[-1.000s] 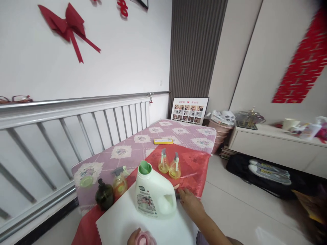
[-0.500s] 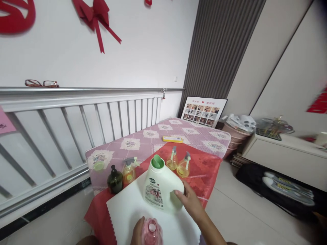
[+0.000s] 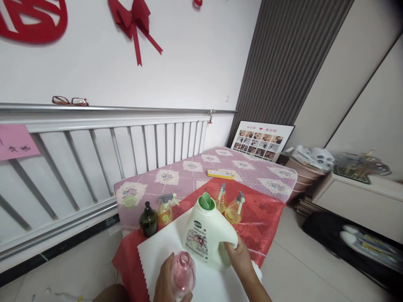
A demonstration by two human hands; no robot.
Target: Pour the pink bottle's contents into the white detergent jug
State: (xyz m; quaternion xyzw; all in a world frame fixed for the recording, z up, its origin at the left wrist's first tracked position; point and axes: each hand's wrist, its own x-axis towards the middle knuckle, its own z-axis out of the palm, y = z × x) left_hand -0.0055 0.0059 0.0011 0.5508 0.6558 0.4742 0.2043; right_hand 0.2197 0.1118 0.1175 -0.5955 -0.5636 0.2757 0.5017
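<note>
My right hand (image 3: 239, 256) is closed around the handle of a pale green detergent jug (image 3: 197, 239), which has an uncapped green pour spout at its top. The jug is near upright over a white scallop-edged mat (image 3: 157, 260); whether its base touches the mat I cannot tell. In my left hand (image 3: 164, 280) is a pink see-through bottle (image 3: 183, 274) with a bare, open neck, held at the near side of the jug. Fingers wrap the bottle from the left and below.
Left of the jug stand a dark green pump bottle (image 3: 148, 219) and a spray bottle (image 3: 165, 213). Two more spray bottles with yellow liquid, one nearer (image 3: 233, 210), stand behind the jug. A green lid (image 3: 129, 201) and a yellow box (image 3: 219, 174) lie on the purple tablecloth (image 3: 192, 166).
My left hand has raised the pink bottle closer to the jug. My right hand has shifted from the jug's side to a wrap around its handle. The view has turned slightly left.
</note>
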